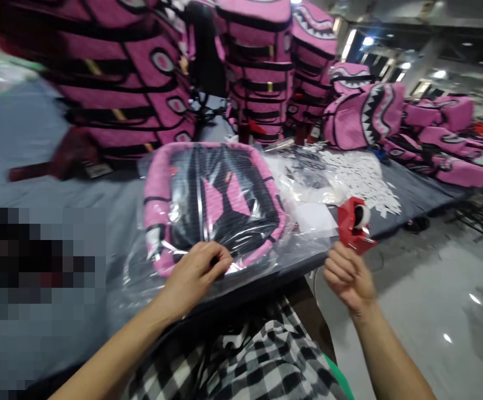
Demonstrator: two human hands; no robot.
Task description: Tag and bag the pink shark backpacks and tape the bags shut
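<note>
Backpack (216, 205) in clear plastic (135, 283) just beyond half-curled left hand (200, 266), hold unclear; right hand (350, 276) closed around red tape dispenser (347, 223).

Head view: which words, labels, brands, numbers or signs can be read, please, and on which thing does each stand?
No text can be read.
Wrapped bag: small reddish marks, too small to read.
Tape dispenser in the right hand: no readable text.
White pieces: too small to tell.
</note>
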